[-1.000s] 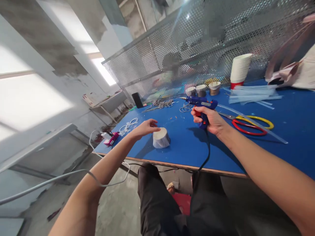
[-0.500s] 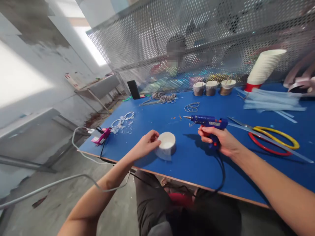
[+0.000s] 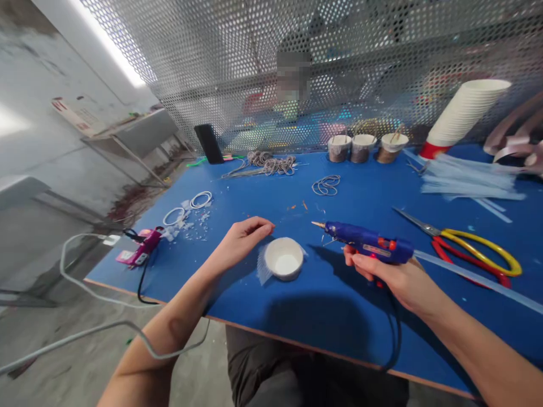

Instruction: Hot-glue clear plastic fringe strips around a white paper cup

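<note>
My right hand [image 3: 388, 274] is wrapped round the handle of a blue hot glue gun [image 3: 365, 240]. The gun's metal nozzle points left, and a long clear glue stick [image 3: 479, 277] sticks out of its back. Left of the nozzle, a short white paper cup [image 3: 285, 275] stands upright on the blue table. A piece of pale mesh [image 3: 263, 268] shows beside and behind it. My left hand [image 3: 248, 237] is just up and left of the cup, thumb and fingers pressed together; whether anything small is between them is hidden.
Scissors [image 3: 470, 246] with red and yellow handles lie by my right hand. White strips [image 3: 470, 175], stacked cups [image 3: 466, 116], three small cups [image 3: 363, 148], grey cord [image 3: 271, 163], a phone [image 3: 208, 144], white rings [image 3: 201, 200] and a pink power strip [image 3: 142, 247] lie around. A perforated metal screen [image 3: 237, 73] stands behind.
My left hand has come off the cup's rim to its upper left. The mesh now shows at the cup's left and back rather than its front. The glue gun is lower and tilted.
</note>
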